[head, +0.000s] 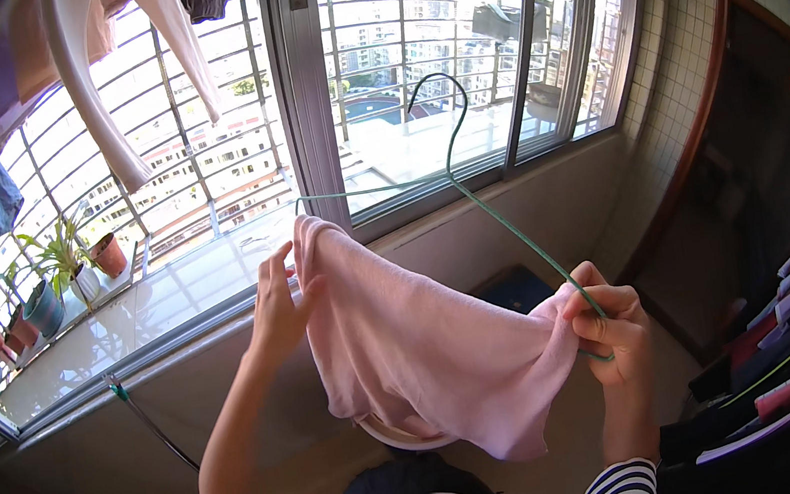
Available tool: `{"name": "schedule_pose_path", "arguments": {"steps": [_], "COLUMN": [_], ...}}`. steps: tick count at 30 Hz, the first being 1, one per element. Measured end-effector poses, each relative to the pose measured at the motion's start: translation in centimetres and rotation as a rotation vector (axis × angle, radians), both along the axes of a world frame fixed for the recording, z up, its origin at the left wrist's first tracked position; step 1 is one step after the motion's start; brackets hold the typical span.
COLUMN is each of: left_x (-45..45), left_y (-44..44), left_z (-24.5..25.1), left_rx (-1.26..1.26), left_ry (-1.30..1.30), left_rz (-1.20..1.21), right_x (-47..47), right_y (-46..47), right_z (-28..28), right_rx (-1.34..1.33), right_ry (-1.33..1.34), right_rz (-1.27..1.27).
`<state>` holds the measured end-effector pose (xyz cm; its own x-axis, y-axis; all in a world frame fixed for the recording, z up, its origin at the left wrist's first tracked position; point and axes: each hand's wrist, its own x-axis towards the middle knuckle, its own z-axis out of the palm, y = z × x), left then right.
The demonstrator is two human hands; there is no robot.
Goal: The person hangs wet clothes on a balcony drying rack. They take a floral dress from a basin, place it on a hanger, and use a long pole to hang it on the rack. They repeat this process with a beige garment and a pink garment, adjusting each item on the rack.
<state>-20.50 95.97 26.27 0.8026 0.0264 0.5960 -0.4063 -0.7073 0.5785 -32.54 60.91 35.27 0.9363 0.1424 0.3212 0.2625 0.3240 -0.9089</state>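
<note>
A damp-looking pink cloth [405, 321] hangs in folds between my hands, draped over the left end of a green wire hanger [506, 227]. The hanger is tilted, its dark hook [463, 97] pointing up before the window. My right hand [612, 326] is closed around the hanger's right end and pinches a bunched corner of the cloth against it. Beside the cloth's upper left edge, my left hand [275, 309] has its fingers apart and its thumb against the fabric. Below the cloth shows part of a light-coloured basin rim [403, 439].
Potted plants [83, 283] line the tiled ledge at left. Garments [89, 93] hang overhead before the barred window. A sliding window frame [304, 93] stands ahead. A thin pole with a clip [155, 425] leans at left. Clothes [781, 352] hang at right near a doorway [711, 180].
</note>
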Motion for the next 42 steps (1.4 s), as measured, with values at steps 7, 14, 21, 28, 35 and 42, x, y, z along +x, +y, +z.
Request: {"name": "schedule_pose_path", "arguments": {"steps": [7, 14, 21, 28, 35, 42], "left_x": [-7.7, -7.2, -7.7, -10.5, -7.8, 3.0], "left_y": [-12.6, -13.9, -12.6, -18.3, -9.4, 0.3], "left_z": [1.4, 1.0, 7.2, 4.7, -0.4, -7.9], "left_rx": [-0.017, -0.160, -1.308, -0.095, -0.308, -0.393], "left_ry": [0.068, 0.279, 0.604, 0.312, 0.171, 0.037], "left_rz": [-0.580, -0.837, -0.759, -1.545, -0.971, -0.009], "right_x": [1.9, 3.4, 4.5, 4.9, 2.2, 0.1], "right_y": [2.3, 2.2, 2.8, 4.8, 2.7, 1.2], "right_z": [-1.4, -4.4, -8.3, -8.4, -6.1, -2.9], "right_rx": [-0.102, -0.117, 0.108, 0.127, 0.030, 0.010], "right_ry": [-0.128, -0.140, 0.011, -0.001, -0.087, -0.181], "right_rz": [-0.032, -0.128, 0.074, 0.112, -0.015, -0.122]}}
